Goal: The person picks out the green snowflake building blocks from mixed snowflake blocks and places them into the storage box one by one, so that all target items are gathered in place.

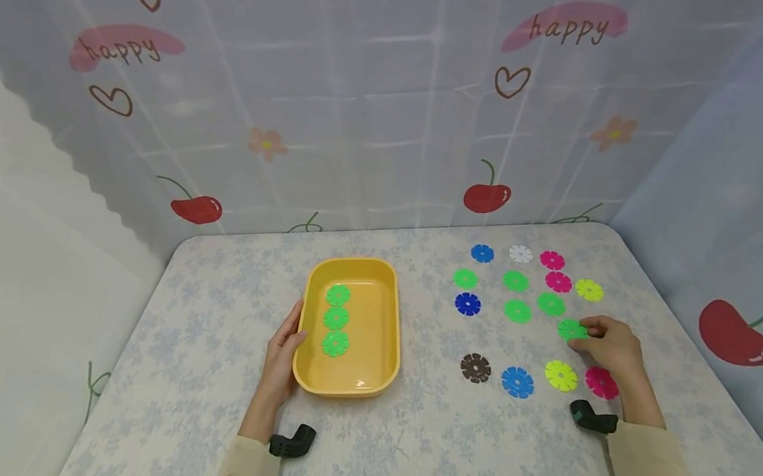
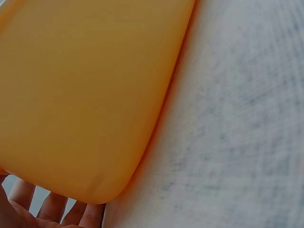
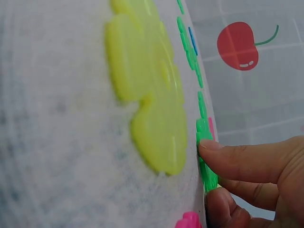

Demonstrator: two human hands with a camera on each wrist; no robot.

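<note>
A shallow yellow plastic tray [image 1: 379, 372] stands on the table with three green snowflake discs [image 1: 336, 317] in a column along its left side. My left hand [image 1: 280, 361] holds the tray's left wall, thumb at the rim and fingers along the outside; the left wrist view shows the wall of the tray [image 2: 95, 95] close up. Over on the right, my right hand [image 1: 615, 347] pinches a green snowflake disc [image 1: 571, 331] by its edge. In the right wrist view, thumb and fingers meet at that green disc [image 3: 209, 175], and a yellow disc [image 3: 152, 85] lies nearer the camera.
Several more discs lie flat around the right hand: green [image 1: 551, 304], dark blue [image 1: 467, 304], white [image 1: 521, 253], pink [image 1: 558, 282], brown [image 1: 475, 368], light blue [image 1: 517, 382] and yellow [image 1: 561, 375]. A pink disc [image 1: 599, 382] lies beside the right wrist. A printed curtain [image 1: 390, 134] hangs behind the table.
</note>
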